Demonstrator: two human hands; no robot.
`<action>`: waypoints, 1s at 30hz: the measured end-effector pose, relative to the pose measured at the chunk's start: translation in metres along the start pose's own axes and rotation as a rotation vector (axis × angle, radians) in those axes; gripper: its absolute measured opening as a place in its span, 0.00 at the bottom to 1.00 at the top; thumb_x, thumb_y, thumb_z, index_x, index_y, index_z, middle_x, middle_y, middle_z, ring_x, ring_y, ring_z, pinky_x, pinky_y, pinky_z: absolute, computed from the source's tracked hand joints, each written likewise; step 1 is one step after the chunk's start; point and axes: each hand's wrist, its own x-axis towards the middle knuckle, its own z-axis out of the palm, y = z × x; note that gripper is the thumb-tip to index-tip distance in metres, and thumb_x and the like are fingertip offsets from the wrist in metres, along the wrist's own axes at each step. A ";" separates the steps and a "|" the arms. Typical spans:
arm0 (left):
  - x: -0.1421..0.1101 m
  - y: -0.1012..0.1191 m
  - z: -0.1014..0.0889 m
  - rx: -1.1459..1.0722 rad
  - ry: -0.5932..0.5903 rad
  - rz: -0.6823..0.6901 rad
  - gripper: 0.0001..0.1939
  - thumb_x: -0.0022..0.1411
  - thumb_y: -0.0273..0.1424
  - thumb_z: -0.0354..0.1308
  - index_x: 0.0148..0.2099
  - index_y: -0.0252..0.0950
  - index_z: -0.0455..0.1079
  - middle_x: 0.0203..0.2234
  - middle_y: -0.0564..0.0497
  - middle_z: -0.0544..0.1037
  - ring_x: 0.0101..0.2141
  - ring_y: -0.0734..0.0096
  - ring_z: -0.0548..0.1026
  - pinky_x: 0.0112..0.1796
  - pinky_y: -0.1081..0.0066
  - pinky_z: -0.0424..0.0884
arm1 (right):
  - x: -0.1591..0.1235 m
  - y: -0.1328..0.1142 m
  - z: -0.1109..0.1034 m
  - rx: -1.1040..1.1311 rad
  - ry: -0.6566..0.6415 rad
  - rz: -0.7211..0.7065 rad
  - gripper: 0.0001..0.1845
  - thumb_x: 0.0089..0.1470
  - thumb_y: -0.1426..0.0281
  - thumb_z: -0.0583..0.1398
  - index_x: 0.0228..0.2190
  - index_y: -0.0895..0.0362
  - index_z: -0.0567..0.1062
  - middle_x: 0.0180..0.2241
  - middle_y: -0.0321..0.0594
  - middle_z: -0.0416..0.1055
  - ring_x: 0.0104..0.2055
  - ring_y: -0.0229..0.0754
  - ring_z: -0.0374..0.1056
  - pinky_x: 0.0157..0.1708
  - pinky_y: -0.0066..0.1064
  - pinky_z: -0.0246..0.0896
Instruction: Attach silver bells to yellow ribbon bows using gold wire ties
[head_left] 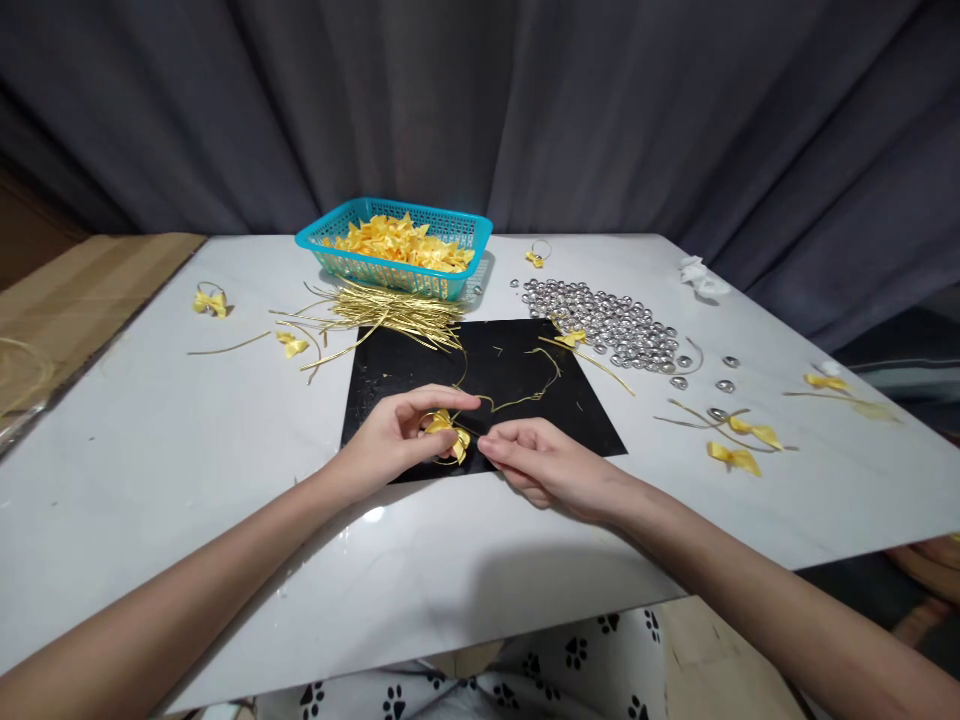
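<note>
My left hand (390,435) grips a yellow ribbon bow (454,440) between thumb and fingers, above the near part of a black mat (472,365). A thin gold loop shows just under the bow. To its right, my right hand (544,460) is closed in a pinch at what looks like the end of a thin cord running from the bow; the fingertips hide most of it. A length of gold cord (517,402) lies curved on the mat beyond both hands.
Behind the mat stand a pile of gold cords (390,312) and a turquoise basket (319,243) of yellow bows. Many silver domed pieces (600,320) lie right of them. Loose bows (733,458) and cords are scattered at right, with crumpled white tissue (703,277). Cardboard (97,280) is at left.
</note>
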 end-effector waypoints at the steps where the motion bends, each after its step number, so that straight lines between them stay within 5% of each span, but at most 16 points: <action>1: 0.000 0.000 0.000 -0.001 -0.001 -0.002 0.14 0.51 0.23 0.60 0.42 0.36 0.75 0.44 0.48 0.75 0.28 0.79 0.71 0.29 0.77 0.69 | 0.000 0.000 0.000 0.000 -0.004 0.001 0.23 0.52 0.54 0.59 0.21 0.57 0.58 0.12 0.22 0.47 0.14 0.25 0.36 0.11 0.20 0.31; 30: -0.001 0.004 0.001 -0.028 -0.031 -0.049 0.17 0.50 0.22 0.60 0.44 0.37 0.74 0.45 0.47 0.72 0.25 0.82 0.68 0.26 0.77 0.67 | -0.002 -0.003 -0.001 0.048 -0.021 0.054 0.24 0.50 0.52 0.60 0.21 0.56 0.57 0.13 0.21 0.43 0.14 0.26 0.33 0.12 0.21 0.28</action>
